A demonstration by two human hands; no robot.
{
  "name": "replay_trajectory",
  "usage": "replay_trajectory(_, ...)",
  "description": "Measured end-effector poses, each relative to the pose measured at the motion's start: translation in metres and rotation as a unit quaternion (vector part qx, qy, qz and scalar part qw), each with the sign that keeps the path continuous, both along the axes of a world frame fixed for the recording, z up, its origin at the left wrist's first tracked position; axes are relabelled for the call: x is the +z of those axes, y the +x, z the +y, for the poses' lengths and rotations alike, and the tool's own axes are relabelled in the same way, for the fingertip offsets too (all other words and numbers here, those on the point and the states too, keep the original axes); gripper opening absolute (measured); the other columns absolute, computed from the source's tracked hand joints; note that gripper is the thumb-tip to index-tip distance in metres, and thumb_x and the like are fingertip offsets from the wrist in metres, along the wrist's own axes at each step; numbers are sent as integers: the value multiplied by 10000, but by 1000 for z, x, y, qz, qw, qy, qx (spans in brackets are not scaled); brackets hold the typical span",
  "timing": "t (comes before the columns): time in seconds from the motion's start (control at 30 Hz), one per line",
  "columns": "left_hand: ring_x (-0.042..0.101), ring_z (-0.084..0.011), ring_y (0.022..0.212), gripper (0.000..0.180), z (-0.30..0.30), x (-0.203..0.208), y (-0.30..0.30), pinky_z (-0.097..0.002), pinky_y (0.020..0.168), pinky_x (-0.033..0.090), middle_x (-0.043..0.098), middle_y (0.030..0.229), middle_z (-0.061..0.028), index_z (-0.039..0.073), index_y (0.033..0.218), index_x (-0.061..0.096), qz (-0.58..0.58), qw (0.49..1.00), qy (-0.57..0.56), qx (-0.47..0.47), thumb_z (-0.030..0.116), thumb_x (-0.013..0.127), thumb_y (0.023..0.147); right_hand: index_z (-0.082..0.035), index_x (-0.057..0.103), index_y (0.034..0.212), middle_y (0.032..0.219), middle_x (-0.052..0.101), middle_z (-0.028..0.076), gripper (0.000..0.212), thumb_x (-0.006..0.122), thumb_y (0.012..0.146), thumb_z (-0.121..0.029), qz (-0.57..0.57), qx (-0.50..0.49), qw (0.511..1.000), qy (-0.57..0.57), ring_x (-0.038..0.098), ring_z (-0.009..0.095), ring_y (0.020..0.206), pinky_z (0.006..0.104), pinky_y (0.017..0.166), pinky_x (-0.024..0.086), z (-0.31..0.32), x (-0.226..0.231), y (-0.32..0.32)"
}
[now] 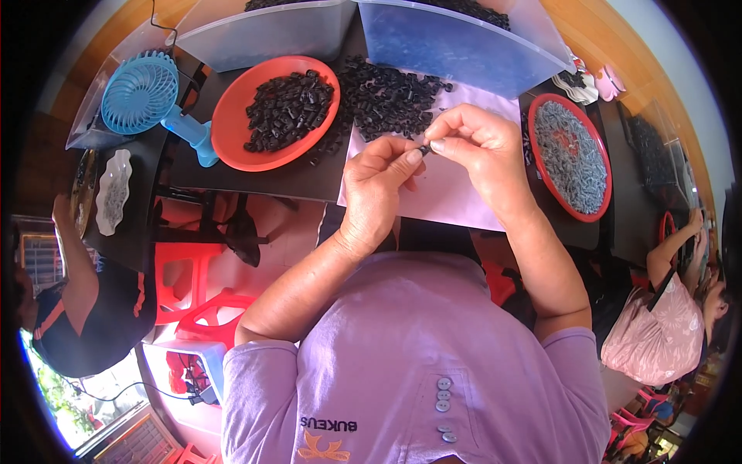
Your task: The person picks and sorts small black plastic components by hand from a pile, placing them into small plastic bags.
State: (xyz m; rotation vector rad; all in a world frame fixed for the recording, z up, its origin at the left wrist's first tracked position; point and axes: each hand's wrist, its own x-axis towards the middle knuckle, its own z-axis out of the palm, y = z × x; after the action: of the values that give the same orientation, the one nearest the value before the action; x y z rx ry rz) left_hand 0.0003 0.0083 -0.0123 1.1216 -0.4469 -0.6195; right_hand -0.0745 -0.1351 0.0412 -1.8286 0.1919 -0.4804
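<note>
As hands (375, 189) (491, 158) pinch a piece (424, 150) — pink cloth (448, 199), table (255, 179), red stools (185, 250)

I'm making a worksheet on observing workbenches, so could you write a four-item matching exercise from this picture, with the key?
1. Fan
2. Grey pieces
3. Small dark piece
4. Cloth

A. pinched between left hand and right hand
B. pale pink, partly covered by loose black pieces
C. light blue, left of the orange tray
D. heaped in the red tray

Pairs: 1-C, 2-D, 3-A, 4-B
</note>
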Motion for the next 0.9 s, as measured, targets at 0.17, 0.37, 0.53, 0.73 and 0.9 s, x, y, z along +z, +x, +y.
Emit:
replay_trajectory(0.17, 558, -99, 709, 111, 1, 0, 0, -218, 678, 452, 648, 824, -52, -29, 1003, 655, -3, 1000, 2, -8, 50, 613, 936, 13, 654, 893, 847, 679, 40, 101, 638, 812, 71, 16, 13, 999, 38, 635, 95, 812, 236, 749, 508, -5, 1, 1)
replay_trajectory(0.37, 555, -96, 710, 106, 2, -2, 1, -217, 679, 450, 645, 825, -46, -27, 994, 658, -14, 1000, 3, -15, 49, 615, 935, 21, 652, 891, 842, 681, 56, 95, 635, 808, 63, 46, 23, 995, 83, 637, 105, 808, 241, 744, 512, -6, 1, 2)
replay_trajectory(0.53, 555, -88, 721, 94, 2, -2, -1, -214, 690, 449, 644, 824, -37, -18, 990, 658, -19, 1000, 1, -19, 43, 614, 934, 22, 645, 910, 838, 688, 54, 98, 620, 821, 54, -4, 0, 999, -54, 646, 106, 800, 247, 740, 512, 3, -6, 0)
replay_trajectory(0.73, 555, -73, 727, 80, 2, -3, -4, -201, 697, 446, 646, 811, -19, -12, 978, 658, -34, 999, 6, 5, 35, 612, 932, -2, 638, 909, 840, 698, 84, 115, 601, 821, 62, 4, -8, 999, -40, 679, 147, 794, 264, 708, 515, 9, -4, -5)
replay_trajectory(0.9, 553, -64, 701, 48, -1, -1, -6, -209, 616, 461, 617, 796, -13, 0, 939, 639, -63, 998, 21, 17, 37, 611, 927, -23, 626, 870, 809, 673, 106, 161, 554, 786, 94, -118, -44, 945, -303, 668, 280, 756, 361, 665, 512, 16, -5, -6)
